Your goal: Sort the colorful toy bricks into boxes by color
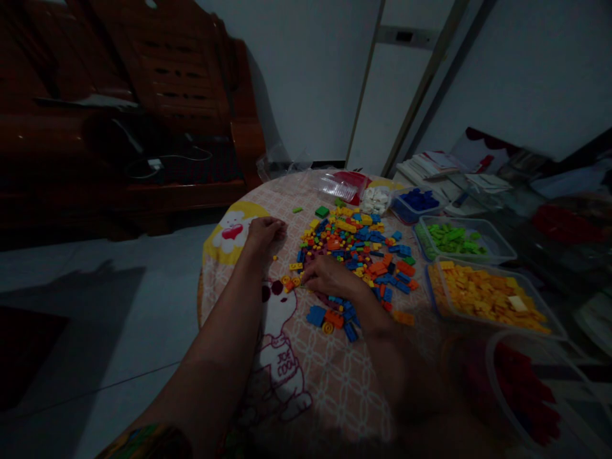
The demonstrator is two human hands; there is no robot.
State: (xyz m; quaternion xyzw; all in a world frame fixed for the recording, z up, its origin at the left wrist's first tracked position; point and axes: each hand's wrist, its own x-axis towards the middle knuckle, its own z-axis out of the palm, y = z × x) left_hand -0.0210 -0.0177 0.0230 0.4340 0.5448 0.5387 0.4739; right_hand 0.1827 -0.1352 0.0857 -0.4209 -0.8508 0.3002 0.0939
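My right hand (327, 275) reaches into the left side of a loose pile of toy building bricks (356, 239), fingers bent down close to a few yellow and orange bricks (289, 282). Whatever its fingertips pinch is too small and dark to make out. Left of the pile, my left hand (266, 233) hovers at or rests on the tablecloth (329, 382) with curled fingers; what they hold, if anything, is hidden. The pile mixes yellow, blue, orange, red and green bricks. A green brick (322, 211) lies apart at its far edge.
Along the right stand clear boxes of sorted bricks: blue (419, 200), lime green (452, 238), yellow (488, 296) and red (526, 392). White bricks (375, 200) and a clear plastic tray (339, 187) sit at the back. A wooden bench (186, 76) stands beyond, left.
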